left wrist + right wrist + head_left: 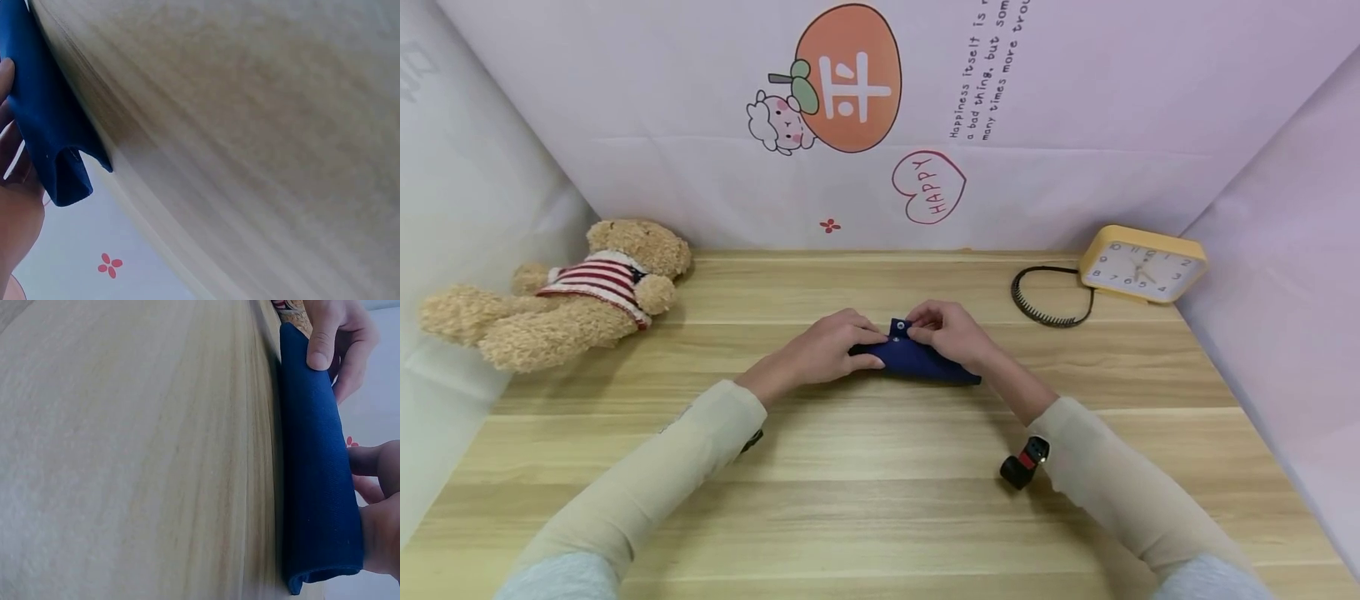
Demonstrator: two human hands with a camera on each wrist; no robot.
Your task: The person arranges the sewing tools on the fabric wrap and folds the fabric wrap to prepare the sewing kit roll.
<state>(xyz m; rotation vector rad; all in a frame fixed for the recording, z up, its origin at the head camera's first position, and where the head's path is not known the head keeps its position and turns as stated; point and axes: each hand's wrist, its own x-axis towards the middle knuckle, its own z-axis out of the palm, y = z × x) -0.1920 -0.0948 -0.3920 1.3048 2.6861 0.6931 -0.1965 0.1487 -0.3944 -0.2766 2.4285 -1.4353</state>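
A dark blue soft case (917, 360) with a snap-button tab (897, 327) lies lengthwise on the table. My left hand (831, 348) grips its left end, thumb in front and fingers over the top. At the tab, my right hand (951, 335) pinches the edge between thumb and fingers. The tab stands up, its metal snap apart from the one on the body. In the right wrist view the case (315, 462) looks like a rolled tube with an open end. The left wrist view shows the case (47, 100) at the left edge; its inside is hidden.
A teddy bear (580, 292) in a striped shirt lies at the back left. At the back right stand a yellow clock (1142, 262) and its coiled black cord (1037, 315). White printed fabric (700, 192) rises behind the wooden table (880, 500).
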